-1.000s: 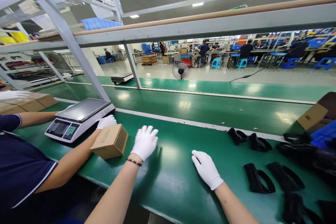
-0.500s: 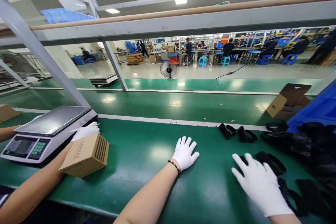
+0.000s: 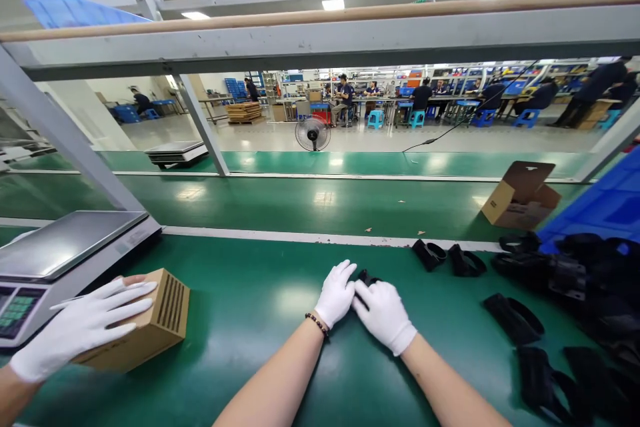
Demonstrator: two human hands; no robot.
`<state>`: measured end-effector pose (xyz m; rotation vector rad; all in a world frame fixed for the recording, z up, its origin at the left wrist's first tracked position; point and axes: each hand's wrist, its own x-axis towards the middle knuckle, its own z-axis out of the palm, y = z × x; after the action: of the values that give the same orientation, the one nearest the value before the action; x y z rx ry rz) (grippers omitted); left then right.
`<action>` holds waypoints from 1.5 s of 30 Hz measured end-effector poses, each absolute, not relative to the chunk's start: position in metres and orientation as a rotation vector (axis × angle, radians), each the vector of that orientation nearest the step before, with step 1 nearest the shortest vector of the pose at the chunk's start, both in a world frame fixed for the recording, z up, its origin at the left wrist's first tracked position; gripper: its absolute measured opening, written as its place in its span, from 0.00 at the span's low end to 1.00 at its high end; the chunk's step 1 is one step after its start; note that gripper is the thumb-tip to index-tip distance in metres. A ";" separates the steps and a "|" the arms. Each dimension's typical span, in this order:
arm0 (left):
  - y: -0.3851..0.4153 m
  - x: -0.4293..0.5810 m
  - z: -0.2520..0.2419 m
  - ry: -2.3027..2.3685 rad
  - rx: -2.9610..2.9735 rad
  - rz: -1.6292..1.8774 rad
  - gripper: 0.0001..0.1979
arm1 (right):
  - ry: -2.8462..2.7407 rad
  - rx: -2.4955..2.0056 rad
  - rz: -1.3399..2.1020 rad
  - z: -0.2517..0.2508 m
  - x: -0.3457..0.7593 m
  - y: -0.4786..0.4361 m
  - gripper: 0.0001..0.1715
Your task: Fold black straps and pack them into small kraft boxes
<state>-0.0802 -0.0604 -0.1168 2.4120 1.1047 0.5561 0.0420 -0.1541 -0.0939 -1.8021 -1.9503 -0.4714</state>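
Observation:
My left hand (image 3: 336,295), in a white glove with a beaded bracelet at the wrist, rests on the green work surface (image 3: 250,320). Its fingers stretch loosely forward, and its thumb side is partly hidden. Right beside it, touching it, my gloved right hand (image 3: 384,315) is closed over a small black strap piece (image 3: 368,276). Only the far end of that piece shows past the fingers. To the right lie similar looped black straps (image 3: 515,317), two of them (image 3: 429,253) near the white dividing strip, and a dark pile (image 3: 570,273) beyond.
At the left, a co-worker's gloved hand (image 3: 83,320) lies on a closed cardboard box (image 3: 170,310) before a weighing scale (image 3: 70,243). An open carton (image 3: 520,197) and a blue bin (image 3: 595,203) stand at the right. A metal beam (image 3: 320,40) crosses above.
My right hand has moved left from beside the straps to my left hand, bringing a black piece. The co-worker's hand has come from the scale onto the box. The view has shifted right.

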 end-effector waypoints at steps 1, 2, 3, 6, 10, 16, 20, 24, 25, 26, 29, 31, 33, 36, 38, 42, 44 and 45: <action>-0.060 -0.080 -0.118 1.096 2.414 0.548 0.24 | -1.965 -1.777 -0.451 -0.101 0.040 -0.152 0.17; -0.059 -0.080 -0.120 1.080 2.417 0.538 0.25 | -1.977 -1.752 -0.428 -0.107 0.040 -0.152 0.18; -0.059 -0.080 -0.121 1.057 2.424 0.526 0.25 | -1.984 -1.729 -0.405 -0.112 0.042 -0.154 0.18; -0.059 -0.080 -0.125 0.988 2.474 0.493 0.23 | -1.961 -1.688 -0.342 -0.117 0.050 -0.160 0.21; -0.058 -0.081 -0.129 0.963 2.540 0.506 0.20 | -1.882 -1.674 -0.266 -0.114 0.055 -0.161 0.23; -0.059 -0.081 -0.125 0.946 2.432 0.520 0.15 | -1.789 -1.632 -0.050 -0.109 0.051 -0.159 0.25; -0.061 -0.080 -0.111 0.923 2.073 0.615 0.11 | -1.643 -1.593 0.136 -0.108 0.053 -0.162 0.26; -0.062 -0.081 -0.097 0.857 1.895 0.666 0.16 | -1.406 -1.560 0.321 -0.107 0.061 -0.163 0.26; -0.062 -0.081 -0.095 0.843 1.867 0.679 0.17 | -1.351 -1.547 0.367 -0.106 0.064 -0.163 0.26; -0.063 -0.081 -0.094 0.828 1.841 0.691 0.17 | -1.304 -1.531 0.412 -0.105 0.066 -0.162 0.26; -0.065 -0.081 -0.096 0.795 1.798 0.717 0.14 | -1.196 -1.480 0.528 -0.103 0.072 -0.161 0.29; -0.066 -0.081 -0.098 0.783 1.788 0.726 0.11 | -1.137 -1.464 0.594 -0.101 0.074 -0.160 0.29; -0.066 -0.081 -0.100 0.774 1.778 0.735 0.11 | -1.087 -1.459 0.654 -0.100 0.075 -0.160 0.30; -0.067 -0.081 -0.100 0.754 1.750 0.743 0.12 | -1.041 -1.461 0.731 -0.098 0.074 -0.160 0.31; -0.067 -0.082 -0.098 0.741 1.729 0.744 0.14 | -1.010 -1.465 0.788 -0.098 0.074 -0.160 0.32; -0.070 -0.082 -0.095 0.689 1.660 0.736 0.19 | -0.942 -1.475 0.886 -0.097 0.075 -0.160 0.35; -0.071 -0.081 -0.095 0.661 1.611 0.734 0.19 | -0.940 -1.482 0.893 -0.095 0.076 -0.160 0.34; -0.071 -0.081 -0.095 0.653 1.592 0.735 0.18 | -0.944 -1.484 0.891 -0.094 0.076 -0.160 0.34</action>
<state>-0.0814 -0.0713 -0.0952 1.5918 0.6533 0.7349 0.0759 -0.1596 -0.0937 -1.4844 -0.9438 0.8910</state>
